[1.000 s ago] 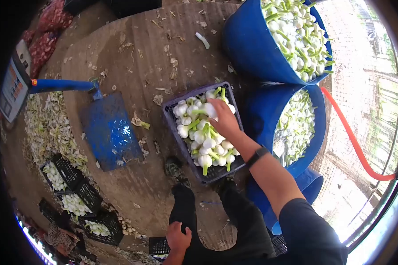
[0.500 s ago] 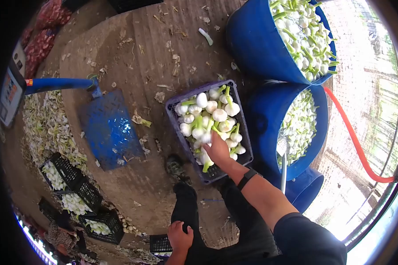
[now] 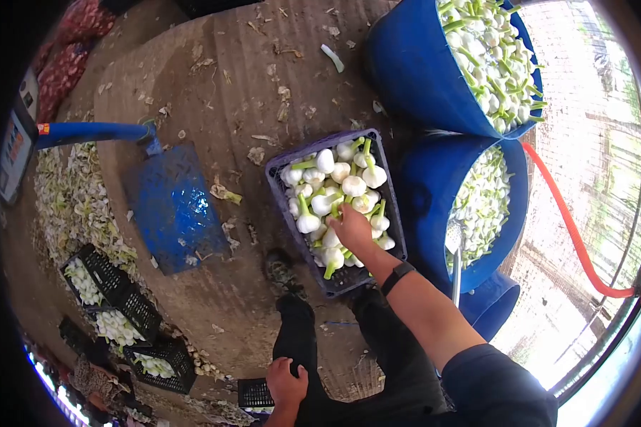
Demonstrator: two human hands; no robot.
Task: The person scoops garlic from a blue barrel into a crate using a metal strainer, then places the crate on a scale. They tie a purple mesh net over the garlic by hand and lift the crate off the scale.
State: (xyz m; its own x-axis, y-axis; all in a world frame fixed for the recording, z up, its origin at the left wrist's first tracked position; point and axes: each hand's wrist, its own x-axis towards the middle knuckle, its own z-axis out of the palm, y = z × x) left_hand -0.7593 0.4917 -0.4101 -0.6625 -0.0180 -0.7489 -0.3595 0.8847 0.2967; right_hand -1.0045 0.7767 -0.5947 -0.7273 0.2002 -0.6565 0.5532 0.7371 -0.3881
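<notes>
My right hand [image 3: 350, 228] reaches into a purple-grey plastic crate [image 3: 278, 186] on the floor. Its fingers are closed at the green stem of a white garlic bulb [image 3: 322, 205], partly covering the stem. Other garlic bulbs with short green stems lie around it in the crate, one of them a bulb [image 3: 308, 223] just left of my fingertips. My left hand [image 3: 286, 384] rests on my left leg near the knee. Its fingers are curled in, and I see nothing held in them.
Blue barrels [image 3: 406, 67] heaped with garlic stand at the right, one with a metal-handled tool [image 3: 456, 274]. Left of the crate sits a blue platform scale [image 3: 174, 213]. Black crates [image 3: 174, 366] of garlic stand lower left, beside peelings [image 3: 85, 199]. An orange hose [image 3: 566, 213] hangs far right.
My right hand has shifted slightly within the crate. A bulb with an upright stem now lies left of my fingers, where the bulbs were arranged differently. My left hand stays on my leg.
</notes>
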